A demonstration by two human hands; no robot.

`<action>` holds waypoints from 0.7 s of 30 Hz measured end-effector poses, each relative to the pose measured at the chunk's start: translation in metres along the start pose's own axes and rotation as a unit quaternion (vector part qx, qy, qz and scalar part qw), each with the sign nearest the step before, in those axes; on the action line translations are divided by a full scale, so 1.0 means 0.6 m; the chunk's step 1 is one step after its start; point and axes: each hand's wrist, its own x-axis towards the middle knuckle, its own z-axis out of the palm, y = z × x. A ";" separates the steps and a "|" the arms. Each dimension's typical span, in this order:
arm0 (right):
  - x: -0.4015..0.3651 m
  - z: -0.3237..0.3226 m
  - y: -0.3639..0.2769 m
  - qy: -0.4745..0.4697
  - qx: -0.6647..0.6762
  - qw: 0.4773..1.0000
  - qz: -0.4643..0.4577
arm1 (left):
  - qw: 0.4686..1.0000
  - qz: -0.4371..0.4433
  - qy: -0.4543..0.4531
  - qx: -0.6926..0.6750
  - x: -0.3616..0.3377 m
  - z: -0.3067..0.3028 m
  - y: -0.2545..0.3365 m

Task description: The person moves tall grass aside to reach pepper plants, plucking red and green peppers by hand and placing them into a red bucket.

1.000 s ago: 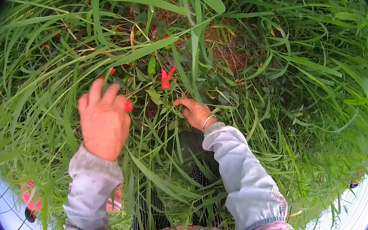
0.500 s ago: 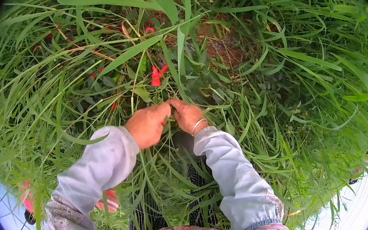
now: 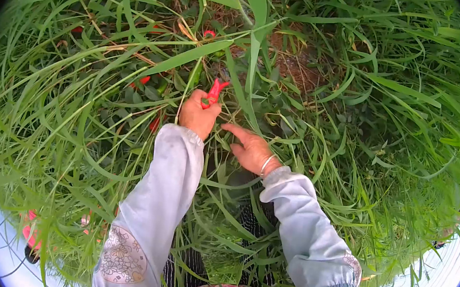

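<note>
My left hand (image 3: 199,115) reaches up into the weedy plants, its fingers closed at a small cluster of red chili peppers (image 3: 215,89). Part of the grip is hidden behind the back of the hand; a red pepper end with a green middle shows beside the fingers. Lower and to the right, my right hand (image 3: 249,150) has its index finger stretched out and its thumb apart. Nothing shows in it, and its fingertip is close to thin stems and leaves. A light bracelet sits on that wrist.
More red peppers show among the leaves, one (image 3: 209,34) farther off and another (image 3: 145,80) at left. A green pepper (image 3: 196,73) hangs nearby. Long grass blades (image 3: 189,58) cross over the plants. Bare soil (image 3: 300,66) lies beyond. Pink items (image 3: 31,231) show at lower left.
My hands have parted. The left has moved up and forward to the red peppers; the right has shifted slightly right and down, its fingers spreading. The view has shifted a little.
</note>
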 end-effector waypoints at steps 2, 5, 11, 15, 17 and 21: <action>-0.008 -0.035 -0.024 -0.038 0.023 0.999 0.014 | 0.998 0.030 0.035 -0.034 -0.019 -0.010 -0.013; -0.023 -0.084 -0.051 -0.017 0.037 0.999 0.021 | 0.997 0.023 0.012 -0.069 -0.064 -0.018 0.012; 0.026 -0.104 -0.119 0.151 -0.094 0.983 0.046 | 0.992 0.108 0.067 -0.024 -0.108 0.011 -0.009; 0.099 -0.071 -0.104 -0.008 -0.319 0.948 0.012 | 0.982 0.162 0.070 0.060 -0.135 0.003 0.019; 0.120 -0.068 -0.109 0.016 -0.221 0.975 0.015 | 0.982 0.162 0.073 0.067 -0.141 0.000 0.030; 0.160 -0.038 -0.079 -0.023 -0.140 0.986 0.091 | 0.982 0.161 0.076 0.063 -0.145 -0.006 0.044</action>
